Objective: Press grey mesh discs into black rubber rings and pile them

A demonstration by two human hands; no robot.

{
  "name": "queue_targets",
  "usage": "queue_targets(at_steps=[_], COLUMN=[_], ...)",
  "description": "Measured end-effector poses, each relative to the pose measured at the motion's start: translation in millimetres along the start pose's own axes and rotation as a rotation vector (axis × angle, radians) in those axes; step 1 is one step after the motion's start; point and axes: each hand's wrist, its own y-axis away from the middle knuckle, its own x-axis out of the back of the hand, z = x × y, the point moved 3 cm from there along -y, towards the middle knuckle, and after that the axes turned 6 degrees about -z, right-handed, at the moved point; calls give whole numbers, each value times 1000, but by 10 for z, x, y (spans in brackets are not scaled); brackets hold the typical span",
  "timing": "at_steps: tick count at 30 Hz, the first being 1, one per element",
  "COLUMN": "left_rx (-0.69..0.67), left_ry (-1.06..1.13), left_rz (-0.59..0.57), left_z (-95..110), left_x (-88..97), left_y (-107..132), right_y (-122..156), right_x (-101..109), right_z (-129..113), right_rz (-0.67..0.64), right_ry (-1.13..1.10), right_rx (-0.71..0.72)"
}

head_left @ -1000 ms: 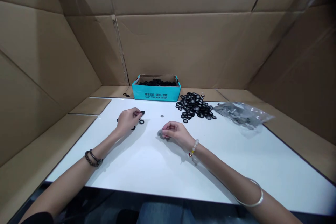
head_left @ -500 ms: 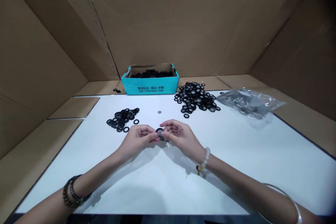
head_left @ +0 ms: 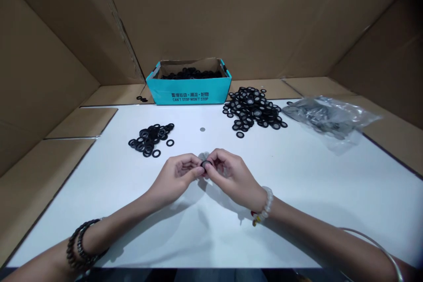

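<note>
My left hand and my right hand meet at the middle of the white table, and their fingertips pinch a black rubber ring between them. A thin grey mesh disc shows just behind the ring, and my fingers partly hide it. I cannot tell whether the disc sits in the ring. To the left of my hands lies a loose pile of black rubber rings. A single small grey disc lies alone farther back.
A teal cardboard box holds black rings at the back. To its right is a heap of black rings with mesh centres. A clear plastic bag of grey discs lies at the right. Cardboard sheets wall the white table.
My hands have come together from apart and now hold the ring between them. The view has tilted down, and the pile of loose rings at left shows fully.
</note>
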Motion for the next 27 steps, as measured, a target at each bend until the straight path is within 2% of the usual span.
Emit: queue_targets(at_steps=[5, 10, 13, 17, 21, 27], left_rx=[-31, -140, -208, -245, -260, -229], left_ry=[-47, -136, -193, -224, -220, -208], left_rz=[139, 218, 228, 232, 233, 225], left_z=[29, 74, 103, 124, 132, 99], left_x=[39, 46, 41, 36, 34, 44], left_y=[45, 99, 122, 139, 132, 135], right_y=[-21, -19, -8, 1, 8, 4], right_x=[82, 121, 126, 126, 126, 142], right_z=[-102, -129, -134, -159, -174, -175], right_rz=[-37, -62, -62, -22, 4, -59], right_ry=[91, 73, 24, 49, 87, 106], right_rx=[77, 50, 23, 68, 121, 120])
